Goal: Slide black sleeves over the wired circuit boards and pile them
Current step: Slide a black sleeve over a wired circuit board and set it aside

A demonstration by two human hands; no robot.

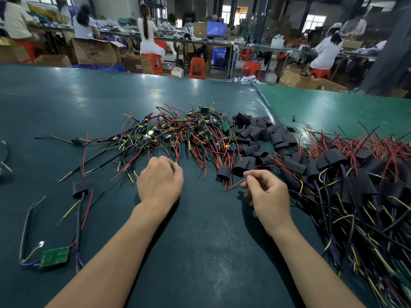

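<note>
Hands: left hand curled, contents hidden; right hand pinches a red wire.

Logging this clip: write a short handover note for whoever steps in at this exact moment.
Left hand: curled by the unsleeved boards' wires; whether it grips one is hidden.
Right hand: pinches a red wire of a sleeved board.
Unsleeved boards tangled at centre; loose black sleeves just right of them.
Done: large sleeved pile at right.
Left: sleeve the centre tangle and the bare board near left.
</note>
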